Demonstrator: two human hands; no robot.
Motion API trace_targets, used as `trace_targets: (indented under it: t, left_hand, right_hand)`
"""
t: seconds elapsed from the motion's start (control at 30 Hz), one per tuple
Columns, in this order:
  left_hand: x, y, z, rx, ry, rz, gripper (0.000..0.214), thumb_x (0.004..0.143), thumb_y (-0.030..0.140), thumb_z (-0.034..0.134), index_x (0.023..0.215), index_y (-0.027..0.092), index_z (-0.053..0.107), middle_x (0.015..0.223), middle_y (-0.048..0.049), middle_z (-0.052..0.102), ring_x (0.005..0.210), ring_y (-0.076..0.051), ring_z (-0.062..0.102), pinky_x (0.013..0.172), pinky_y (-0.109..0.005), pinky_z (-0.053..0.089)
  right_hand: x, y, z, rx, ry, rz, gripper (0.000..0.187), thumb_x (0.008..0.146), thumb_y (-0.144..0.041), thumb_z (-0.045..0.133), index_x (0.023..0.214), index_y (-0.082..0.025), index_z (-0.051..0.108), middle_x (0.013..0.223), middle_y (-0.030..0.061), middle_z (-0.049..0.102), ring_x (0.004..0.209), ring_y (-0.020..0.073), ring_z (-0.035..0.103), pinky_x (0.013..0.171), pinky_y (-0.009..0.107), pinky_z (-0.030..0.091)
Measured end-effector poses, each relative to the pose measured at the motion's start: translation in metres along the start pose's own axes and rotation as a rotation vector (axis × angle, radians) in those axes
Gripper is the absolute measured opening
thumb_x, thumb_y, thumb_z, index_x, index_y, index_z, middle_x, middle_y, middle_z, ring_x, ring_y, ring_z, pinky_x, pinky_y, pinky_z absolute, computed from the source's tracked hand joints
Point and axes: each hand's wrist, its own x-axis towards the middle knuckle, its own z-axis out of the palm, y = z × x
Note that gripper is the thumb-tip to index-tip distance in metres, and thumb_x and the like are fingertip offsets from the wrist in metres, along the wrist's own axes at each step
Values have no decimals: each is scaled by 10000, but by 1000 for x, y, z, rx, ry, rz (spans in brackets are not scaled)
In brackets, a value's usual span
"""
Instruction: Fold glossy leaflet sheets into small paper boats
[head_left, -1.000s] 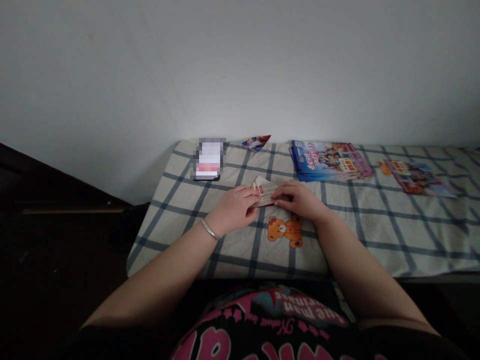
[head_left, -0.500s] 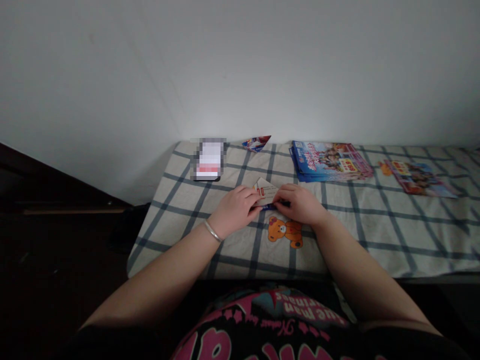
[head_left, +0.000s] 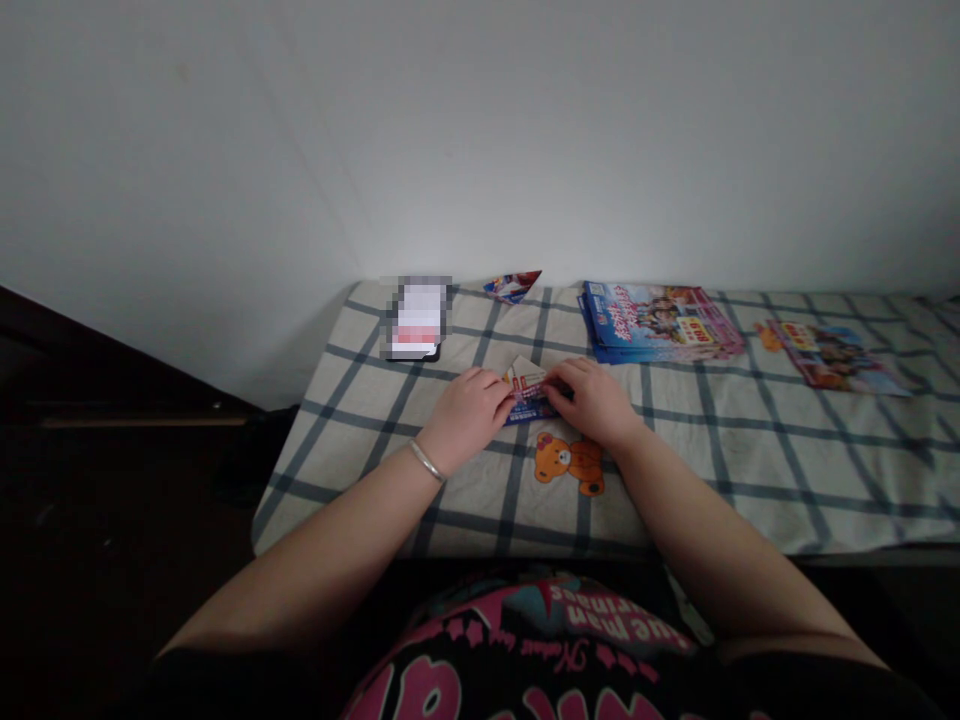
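Observation:
A partly folded paper flyer lies on the checked tablecloth, its pointed white end facing the wall and a blue printed strip along the near side. My left hand grips its left edge with bent fingers; a silver bangle circles that wrist. On the other side, my right hand pinches the right edge, fingertips curled over the paper. Both hands partly cover the flyer, so its full outline is hidden. Just below the right hand, an orange teddy bear print decorates the cloth.
A phone, its screen pixelated, lies at the back left. Beside it sits a small folded paper piece against the wall. Farther right are a stack of flyers and another flyer.
The flyer's near edge has been turned up, so a blue printed strip now shows across its front. My right hand has shifted slightly left and up.

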Motion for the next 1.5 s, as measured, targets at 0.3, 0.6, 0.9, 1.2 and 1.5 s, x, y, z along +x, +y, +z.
trace_targets:
  t: [0.3,0.6,0.9,1.2,1.5]
  left_hand:
    - [5,2,1,7,-12,-148,84,923,210,576,983,151,585,964,-78,652,934,-237,594,861,-385,494]
    - [10,-4,5,-10,-10,-178,94,911,235,611,942,148,597,928,-69,660,902,-231,604,841,-371,488]
    - [12,-6,6,-48,-10,-190,78,896,223,642,920,154,615,915,-58,664,899,-224,609,840,-366,486]
    - [12,-9,8,-155,5,-228,111,889,245,652,970,175,619,928,-52,685,926,-232,611,847,-370,489]
    - [11,-12,11,-142,-23,-72,226,939,184,546,1151,205,622,1083,-38,683,992,-223,561,912,-373,474]
  right_hand:
    - [5,-5,4,-73,-13,101,109,919,-281,577,889,-204,648,929,68,693,898,231,614,810,339,451]
    - [8,-7,6,-128,4,150,133,914,-297,585,863,-205,666,903,59,704,855,221,625,752,325,415]
    - [8,-7,10,-207,47,131,124,891,-303,619,828,-207,663,890,56,710,896,238,598,754,342,366]
    - [8,-7,7,-244,55,175,139,899,-318,610,823,-212,659,899,59,722,922,245,586,780,360,328]
    - [4,-2,0,-267,50,217,121,882,-305,617,814,-213,656,872,49,718,899,244,581,785,358,325]
